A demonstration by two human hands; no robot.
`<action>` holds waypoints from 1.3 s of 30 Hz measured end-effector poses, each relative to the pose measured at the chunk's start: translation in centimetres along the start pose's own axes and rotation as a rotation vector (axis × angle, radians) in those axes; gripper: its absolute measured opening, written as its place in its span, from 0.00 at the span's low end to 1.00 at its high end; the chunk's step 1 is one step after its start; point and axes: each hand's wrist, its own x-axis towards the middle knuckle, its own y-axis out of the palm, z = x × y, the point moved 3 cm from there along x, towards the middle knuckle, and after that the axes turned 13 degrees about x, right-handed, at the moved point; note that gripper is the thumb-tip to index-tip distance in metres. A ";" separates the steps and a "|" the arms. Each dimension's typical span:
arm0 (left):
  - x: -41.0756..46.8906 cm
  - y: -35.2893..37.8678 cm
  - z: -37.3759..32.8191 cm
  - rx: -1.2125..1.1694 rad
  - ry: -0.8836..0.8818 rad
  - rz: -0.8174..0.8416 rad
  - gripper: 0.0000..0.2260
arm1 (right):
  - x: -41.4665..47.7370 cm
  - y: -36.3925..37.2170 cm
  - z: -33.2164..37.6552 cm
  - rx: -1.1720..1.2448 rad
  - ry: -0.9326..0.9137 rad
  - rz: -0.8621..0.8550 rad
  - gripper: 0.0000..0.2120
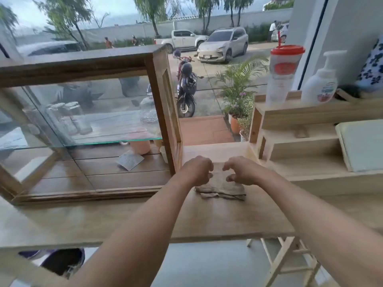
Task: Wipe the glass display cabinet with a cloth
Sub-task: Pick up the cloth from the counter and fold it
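Both hands, left hand (195, 170) and right hand (241, 169), are hovering with curled, unclenched fingers over a folded cloth (222, 186). The cloth is lying on the table (124, 222), long axis parallel to its near edge. The glass display cabinet (87, 125) is standing just left.

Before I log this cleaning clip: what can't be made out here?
- Head view: whether either hand, left or right, grips the cloth; curled fingers hide contact.
- Pump bottle label: too blurred to read.
- Paper card inside the cabinet: text too small.
- Cabinet's left end: cut off by the edge.
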 end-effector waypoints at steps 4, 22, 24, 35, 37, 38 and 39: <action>0.7 1.4 0.1 -0.009 -0.025 0.017 0.14 | 1.3 1.0 -1.4 -0.081 -0.012 0.029 0.19; 0.5 3.0 0.1 0.065 0.080 0.020 0.04 | 1.0 2.4 -1.5 -0.078 0.062 -0.017 0.06; -0.3 2.7 -0.1 0.083 0.137 0.034 0.09 | 0.4 2.4 -1.3 -0.086 0.070 0.017 0.05; -7.5 -1.1 3.8 -0.604 0.136 0.012 0.02 | -3.5 -3.2 4.6 0.267 -0.032 0.131 0.09; -9.1 -1.9 5.2 -0.640 0.133 -0.055 0.02 | -4.0 -3.1 6.6 0.348 -0.063 0.145 0.04; -9.9 -2.3 6.0 -0.660 0.124 -0.076 0.02 | -4.2 -2.8 7.8 0.394 -0.077 0.163 0.05; -10.8 -2.6 6.8 -0.684 0.107 -0.085 0.01 | -4.4 -2.4 9.0 0.429 -0.090 0.180 0.09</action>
